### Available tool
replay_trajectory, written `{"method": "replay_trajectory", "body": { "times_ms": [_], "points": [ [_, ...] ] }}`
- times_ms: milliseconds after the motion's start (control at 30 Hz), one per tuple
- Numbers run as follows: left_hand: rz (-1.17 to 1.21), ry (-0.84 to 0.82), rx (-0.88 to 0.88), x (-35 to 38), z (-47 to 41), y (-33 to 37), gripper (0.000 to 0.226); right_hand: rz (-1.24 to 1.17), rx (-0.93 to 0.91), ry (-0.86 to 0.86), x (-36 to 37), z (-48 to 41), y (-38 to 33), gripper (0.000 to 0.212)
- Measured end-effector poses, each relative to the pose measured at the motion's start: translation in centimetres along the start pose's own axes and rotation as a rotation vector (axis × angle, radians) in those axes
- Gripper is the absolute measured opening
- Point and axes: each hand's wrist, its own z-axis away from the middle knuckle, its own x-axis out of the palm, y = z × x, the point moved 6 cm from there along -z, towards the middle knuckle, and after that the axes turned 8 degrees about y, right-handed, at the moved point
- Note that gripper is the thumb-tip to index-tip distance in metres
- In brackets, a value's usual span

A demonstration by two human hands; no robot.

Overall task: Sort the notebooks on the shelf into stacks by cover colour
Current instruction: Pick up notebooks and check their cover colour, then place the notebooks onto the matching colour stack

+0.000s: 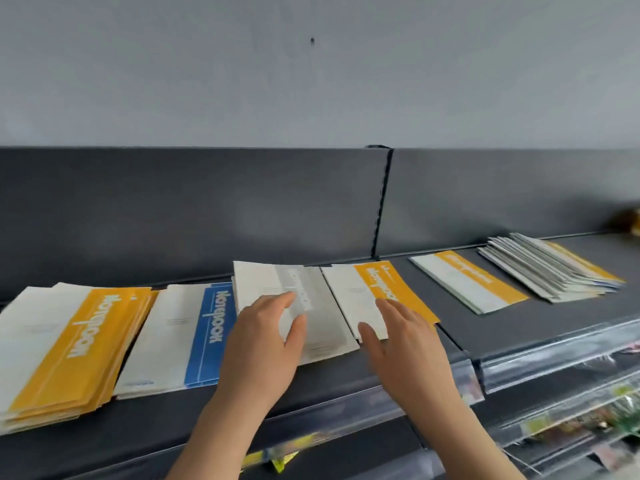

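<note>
Head view: the yellow notebook (391,285), just right of the grey stack (325,323), could slip off the shelf (519,327) front if I drag it loosely. My left hand (266,337) lies spread, nearly flat, on grey. My right hand (405,344) has fingers on yellow and thumb at its near edge; whether it grips, I can't tell.
</note>
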Motion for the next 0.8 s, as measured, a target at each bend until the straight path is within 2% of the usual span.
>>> {"method": "replay_trajectory", "body": {
  "times_ms": [167, 267, 400, 600, 700, 800],
  "points": [
    [0.013, -0.086, 0.053, 6.0, -1.0, 4.1, 0.041, 0.060, 0.088, -0.007, -1.7, -1.4, 6.8, 0.042],
    [0.025, -0.128, 0.083, 9.4, -2.1, 6.1, 0.041, 0.084, 0.140, 0.001, -2.1, -2.7, 10.2, 0.047],
    [0.045, -0.192, 0.110, 13.8, -4.0, 8.1, 0.040, 0.134, 0.208, -0.012, -2.2, -4.6, 13.5, 0.038],
    [0.067, -0.276, 0.124, 19.2, -6.2, 11.5, 0.041, 0.143, 0.243, 0.031, -2.0, -7.8, 18.9, 0.039],
    [0.080, -0.322, 0.121, 21.8, -6.4, 12.8, 0.041, 0.130, 0.255, 0.005, -1.3, -8.9, 22.2, 0.046],
    [0.099, -0.373, 0.091, 24.6, -6.4, 14.2, 0.043, 0.133, 0.227, -0.018, -0.6, -10.5, 25.2, 0.043]
  ]
}}
